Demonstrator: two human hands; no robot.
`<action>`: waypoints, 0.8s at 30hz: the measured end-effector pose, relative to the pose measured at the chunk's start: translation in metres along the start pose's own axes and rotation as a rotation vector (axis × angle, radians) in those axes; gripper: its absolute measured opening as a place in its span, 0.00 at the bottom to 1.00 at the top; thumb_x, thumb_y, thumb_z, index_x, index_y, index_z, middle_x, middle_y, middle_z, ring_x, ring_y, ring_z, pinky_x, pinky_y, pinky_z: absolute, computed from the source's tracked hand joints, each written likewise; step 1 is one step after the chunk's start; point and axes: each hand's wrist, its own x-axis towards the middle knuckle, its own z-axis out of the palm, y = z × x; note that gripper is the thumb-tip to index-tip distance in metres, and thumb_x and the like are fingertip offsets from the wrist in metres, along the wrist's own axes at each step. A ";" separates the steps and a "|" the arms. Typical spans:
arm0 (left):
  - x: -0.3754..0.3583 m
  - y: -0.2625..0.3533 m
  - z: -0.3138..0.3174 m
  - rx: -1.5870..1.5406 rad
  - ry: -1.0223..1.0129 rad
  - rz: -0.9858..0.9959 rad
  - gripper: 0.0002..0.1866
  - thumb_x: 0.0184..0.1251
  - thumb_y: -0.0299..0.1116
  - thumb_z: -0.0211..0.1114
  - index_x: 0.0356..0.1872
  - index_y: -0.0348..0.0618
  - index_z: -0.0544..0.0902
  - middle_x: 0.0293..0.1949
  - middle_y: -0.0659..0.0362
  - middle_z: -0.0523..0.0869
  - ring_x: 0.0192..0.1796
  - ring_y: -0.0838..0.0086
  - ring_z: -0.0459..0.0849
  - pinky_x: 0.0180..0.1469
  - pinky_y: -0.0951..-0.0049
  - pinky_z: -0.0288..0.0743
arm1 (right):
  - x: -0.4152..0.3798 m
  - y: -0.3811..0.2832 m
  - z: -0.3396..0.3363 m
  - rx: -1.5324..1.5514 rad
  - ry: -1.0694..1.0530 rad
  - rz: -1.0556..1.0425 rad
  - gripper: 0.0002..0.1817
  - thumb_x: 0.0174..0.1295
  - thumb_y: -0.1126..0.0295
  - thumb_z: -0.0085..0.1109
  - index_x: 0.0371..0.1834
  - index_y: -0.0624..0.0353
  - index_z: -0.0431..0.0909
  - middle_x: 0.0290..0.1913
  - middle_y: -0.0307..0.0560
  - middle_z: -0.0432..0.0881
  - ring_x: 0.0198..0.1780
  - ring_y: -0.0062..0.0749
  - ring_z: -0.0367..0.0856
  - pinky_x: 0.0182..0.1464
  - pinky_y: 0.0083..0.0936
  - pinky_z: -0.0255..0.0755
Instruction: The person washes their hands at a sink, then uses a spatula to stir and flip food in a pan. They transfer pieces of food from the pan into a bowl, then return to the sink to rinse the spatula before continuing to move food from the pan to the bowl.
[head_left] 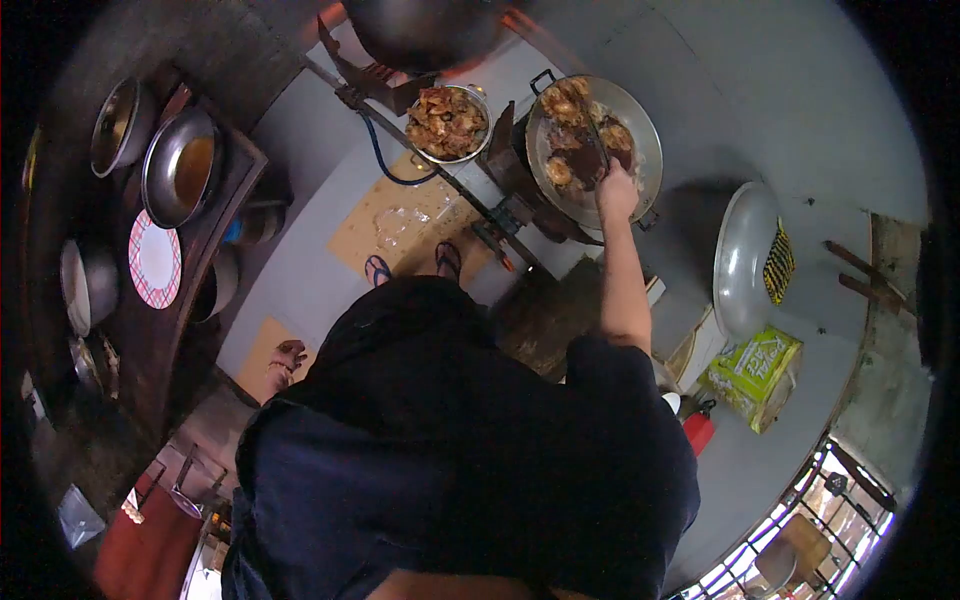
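Note:
My right hand (617, 192) reaches over a wide metal pan (648, 125) and is closed on a long, thin, dark cooking utensil (597, 138). Its exact kind is hard to make out. Browned pieces of fried meat (565, 103) lie in dark oil in the pan, and the utensil reaches in among them. My left hand (288, 355) hangs low at my left side, holding nothing, its fingers loosely bent and apart. Left of the pan, a round metal bowl (484, 100) is heaped with browned fried pieces (445, 122).
A dark wok (425, 30) sits over a burner at the top. A hose (385, 160) runs near the stove frame. Cardboard (350, 230) covers the floor by my feet. Shelves at left hold pans (160, 190) and a plate (155, 260). At right are a large basin (740, 260) and a green bag (755, 370).

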 end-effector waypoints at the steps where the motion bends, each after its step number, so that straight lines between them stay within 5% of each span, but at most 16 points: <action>1: 0.000 -0.002 0.000 0.001 0.026 -0.045 0.08 0.56 0.34 0.54 0.35 0.44 0.75 0.32 0.60 0.78 0.32 0.72 0.78 0.28 0.76 0.66 | 0.001 -0.010 0.001 0.000 -0.002 -0.006 0.15 0.53 0.61 0.46 0.43 0.50 0.70 0.32 0.54 0.77 0.35 0.49 0.76 0.37 0.40 0.69; 7: -0.039 0.010 0.003 -0.240 0.011 0.019 0.10 0.59 0.39 0.47 0.27 0.46 0.74 0.29 0.59 0.73 0.30 0.71 0.70 0.31 0.73 0.64 | 0.013 -0.074 0.023 0.031 -0.040 -0.152 0.14 0.52 0.62 0.46 0.43 0.49 0.71 0.31 0.53 0.77 0.34 0.48 0.76 0.35 0.40 0.70; 8: -0.049 0.017 0.006 -0.294 0.010 0.044 0.12 0.59 0.39 0.46 0.25 0.46 0.74 0.29 0.59 0.72 0.30 0.70 0.69 0.32 0.72 0.63 | 0.019 -0.079 0.038 -0.018 -0.027 -0.232 0.14 0.55 0.68 0.39 0.43 0.54 0.71 0.31 0.52 0.78 0.33 0.47 0.77 0.35 0.37 0.71; 11: -0.057 0.017 0.006 -0.362 0.044 0.072 0.14 0.60 0.41 0.44 0.23 0.46 0.74 0.28 0.58 0.70 0.29 0.70 0.67 0.33 0.71 0.63 | 0.029 -0.112 0.056 -0.074 -0.166 -0.203 0.14 0.54 0.70 0.38 0.37 0.59 0.74 0.31 0.53 0.78 0.35 0.46 0.77 0.35 0.36 0.71; 16: -0.005 -0.072 -0.028 -0.157 0.144 -0.161 0.11 0.56 0.40 0.51 0.37 0.48 0.73 0.34 0.60 0.77 0.33 0.70 0.76 0.31 0.71 0.65 | 0.050 -0.143 0.100 -0.153 -0.190 -0.333 0.12 0.54 0.68 0.39 0.32 0.57 0.74 0.31 0.53 0.78 0.35 0.46 0.77 0.37 0.38 0.70; 18: -0.011 -0.092 -0.034 -0.058 0.163 -0.162 0.14 0.55 0.39 0.52 0.42 0.49 0.72 0.36 0.60 0.78 0.35 0.69 0.79 0.30 0.71 0.65 | 0.059 -0.154 0.117 -0.176 -0.136 -0.347 0.09 0.51 0.71 0.44 0.29 0.59 0.76 0.31 0.49 0.79 0.35 0.39 0.79 0.36 0.31 0.72; 21: -0.012 -0.119 -0.056 -0.503 -0.034 -0.277 0.12 0.55 0.36 0.51 0.42 0.49 0.72 0.37 0.60 0.78 0.34 0.69 0.79 0.27 0.74 0.65 | 0.071 -0.166 0.135 -0.196 -0.164 -0.333 0.09 0.51 0.71 0.44 0.30 0.59 0.76 0.32 0.49 0.79 0.35 0.38 0.79 0.35 0.31 0.73; 24: -0.037 -0.100 -0.040 -0.333 0.078 -0.290 0.11 0.55 0.34 0.50 0.41 0.49 0.71 0.36 0.61 0.78 0.32 0.70 0.79 0.25 0.77 0.65 | 0.089 -0.172 0.158 -0.194 -0.227 -0.317 0.11 0.52 0.69 0.42 0.31 0.58 0.76 0.34 0.48 0.78 0.37 0.39 0.78 0.36 0.31 0.72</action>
